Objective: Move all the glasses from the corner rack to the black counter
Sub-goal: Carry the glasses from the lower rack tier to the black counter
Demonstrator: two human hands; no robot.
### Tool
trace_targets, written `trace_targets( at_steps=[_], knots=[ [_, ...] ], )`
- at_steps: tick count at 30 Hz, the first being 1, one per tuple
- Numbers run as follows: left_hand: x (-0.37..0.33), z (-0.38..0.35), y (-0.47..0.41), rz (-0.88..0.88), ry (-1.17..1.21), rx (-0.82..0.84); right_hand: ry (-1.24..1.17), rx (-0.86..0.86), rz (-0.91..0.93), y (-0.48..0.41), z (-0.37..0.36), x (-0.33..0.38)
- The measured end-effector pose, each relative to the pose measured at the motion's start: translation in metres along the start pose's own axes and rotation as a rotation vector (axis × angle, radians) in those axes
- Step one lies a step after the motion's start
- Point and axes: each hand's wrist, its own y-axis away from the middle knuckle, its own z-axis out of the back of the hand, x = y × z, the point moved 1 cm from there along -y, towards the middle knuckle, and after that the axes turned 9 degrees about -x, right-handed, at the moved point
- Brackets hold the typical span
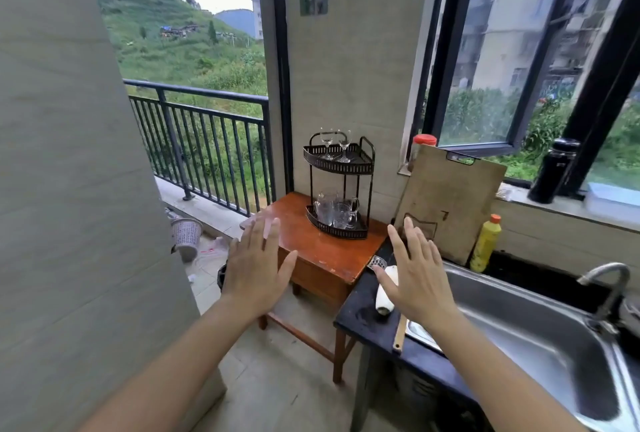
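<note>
Nothing is grasped by the left hand (254,270) or right hand (417,274) (both spread flat), and every glass, two wine glasses (335,144) above and mugs (337,212) below, is left in the corner rack (341,163), none on the black counter (360,315).

black two-tier corner rack (341,186) on wooden table (322,251)

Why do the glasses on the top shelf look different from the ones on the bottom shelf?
The top glasses are wine glasses: small bowls on thin stems. The bottom glasses are squat mugs with side handles and no stems. Only two top glasses stand there, slightly apart, while the bottom glasses crowd together in a bunch. Both kinds are clear, stand upright, and sit on the same black corner rack, not yet touched by either hand.
</note>
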Motion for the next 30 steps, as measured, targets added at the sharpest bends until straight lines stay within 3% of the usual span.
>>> trace_targets(
  at_steps=[10, 18, 30],
  knots=[
    [0.0, -0.158, -0.203, -0.106, 0.026, 0.202, -0.088, 0.168, -0.095, -0.175, -0.144, -0.053],
    [0.039, -0.259, -0.306, -0.116, 0.133, 0.275, -0.125, 0.329, -0.182, -0.262, -0.253, -0.043],
    [0.111, -0.438, -0.445, -0.275, 0.293, 0.571, -0.176, 0.511, -0.572, -0.344, -0.4, -0.021]
  ],
)
